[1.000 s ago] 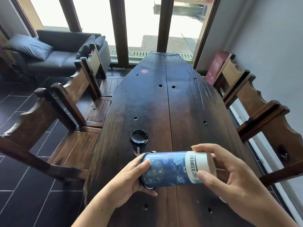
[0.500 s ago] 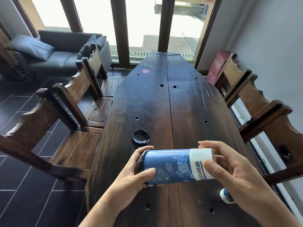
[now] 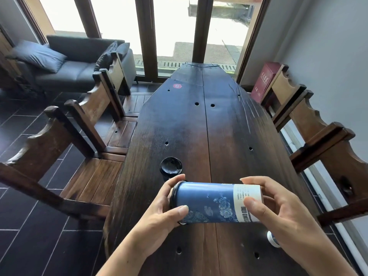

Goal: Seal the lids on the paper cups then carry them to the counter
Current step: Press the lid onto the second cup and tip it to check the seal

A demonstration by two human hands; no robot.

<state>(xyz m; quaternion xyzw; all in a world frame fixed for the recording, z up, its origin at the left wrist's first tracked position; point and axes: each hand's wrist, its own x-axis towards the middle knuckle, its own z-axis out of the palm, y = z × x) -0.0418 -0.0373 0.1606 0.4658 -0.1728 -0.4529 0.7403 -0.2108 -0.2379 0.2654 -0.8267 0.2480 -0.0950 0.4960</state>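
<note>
Cup (image 3: 217,203) was held on its side over the desk (image 3: 229,126), lower centre of frame, with the lid (image 3: 172,198) end pointing left. Left hand (image 3: 161,214) was clamped round the lid end, fingers over the top and thumb on the wall just past the rim. Right hand (image 3: 278,212) pinched the base end, thumb in front and fingers over the top. Neither hand was free.

Risks, as I judged them:
- Seal state unknown. The left hand's fingers hid most of the rim, so a half-seated lid couldn't be ruled out. One unsnapped arc and it would pop off during the carry.
- Cup was sideways and its contents weren't visible. If it held liquid, any gap at the seam would leak onto the desk.
- Paper wall is soft. Thumb pressure near the rim could ovalise the mouth and lift the lid instead of seating it.
- Second cup (image 3: 170,168), lidded, stood just behind the left hand, centre of frame. A slip of that hand up-frame could tip it.
- Third cup (image 3: 272,238) was at lower right, mostly hidden by the right hand. Couldn't tell if it was lidded. A dropped right wrist could knock it.
- Three cups, two hands. Carrying any of them by the lid would likely pull it off.
</note>
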